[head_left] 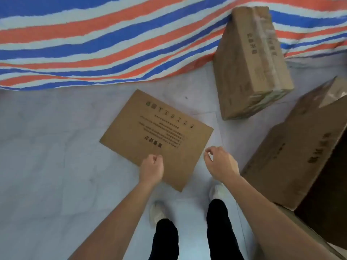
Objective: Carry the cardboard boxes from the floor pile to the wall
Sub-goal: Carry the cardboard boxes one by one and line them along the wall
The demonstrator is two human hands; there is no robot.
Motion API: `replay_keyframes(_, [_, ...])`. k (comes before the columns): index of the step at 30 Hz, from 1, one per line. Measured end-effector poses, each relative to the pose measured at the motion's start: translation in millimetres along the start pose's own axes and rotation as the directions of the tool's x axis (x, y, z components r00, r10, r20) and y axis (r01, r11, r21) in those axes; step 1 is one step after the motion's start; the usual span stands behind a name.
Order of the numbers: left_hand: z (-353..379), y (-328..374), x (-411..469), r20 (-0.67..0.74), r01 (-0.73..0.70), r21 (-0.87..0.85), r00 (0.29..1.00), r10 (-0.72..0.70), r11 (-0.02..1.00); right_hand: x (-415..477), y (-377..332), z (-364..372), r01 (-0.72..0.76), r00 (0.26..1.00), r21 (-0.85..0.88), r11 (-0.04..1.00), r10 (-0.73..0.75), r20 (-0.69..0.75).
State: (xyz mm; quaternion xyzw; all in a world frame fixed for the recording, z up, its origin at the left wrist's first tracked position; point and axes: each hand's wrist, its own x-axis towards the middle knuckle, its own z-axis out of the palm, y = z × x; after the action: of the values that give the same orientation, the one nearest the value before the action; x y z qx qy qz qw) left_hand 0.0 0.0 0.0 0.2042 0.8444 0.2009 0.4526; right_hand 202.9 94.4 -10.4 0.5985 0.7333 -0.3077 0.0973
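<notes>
Two sealed cardboard boxes sit on the pale floor (47,147), both ahead-right of the hands. Tall taped box (251,62) stands on end, far end touching the striped tarp (93,44). Larger box (293,162) lies closer, just right of the right forearm, not touched. Flat cardboard sheet (157,136) lies printed side up on the floor, dead ahead.

Left hand (152,167): fingers curled into a fist, gripping nothing, in line with the sheet's near edge. Can't tell if it touches the sheet.

Right hand (221,164): fingers loosely curled, thumb and forefinger close together, holding nothing. It's off the sheet's right corner, between sheet and larger box.

Hands are apart, both arms stretched forward and down. Neither is on a box. The tall box is well beyond both hands. White shoes (156,212) and dark trouser legs show below, near the sheet's near corner.
</notes>
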Motion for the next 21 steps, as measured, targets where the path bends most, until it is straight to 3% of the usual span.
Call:
replay_keyframes(6, [109,-61,125,-0.066,0.295,-0.156,0.949,-0.308,0.943,129,62,97,-0.051,0.986,-0.030,0.998,0.055,0.158])
replay_keyframes(9, [163,-95,175,-0.084,0.443,-0.206,0.880,-0.466,0.873,184,92,144,-0.089,0.983,-0.015,0.996,0.090,0.161])
replay_keyframes(12, [203,-121,194,-0.142,0.556,-0.266,0.786,-0.602,0.788,229,112,176,-0.087,0.993,-0.017,0.996,0.088,0.076])
replay_keyframes(16, [241,-160,198,-0.128,0.654,-0.382,0.663,-0.738,0.653,279,125,193,-0.120,0.992,0.052,0.991,0.122,-0.025])
replay_keyframes(21, [267,-188,194,-0.008,0.662,-0.529,0.622,-0.783,0.531,310,140,205,-0.107,0.986,-0.038,0.994,0.111,0.127])
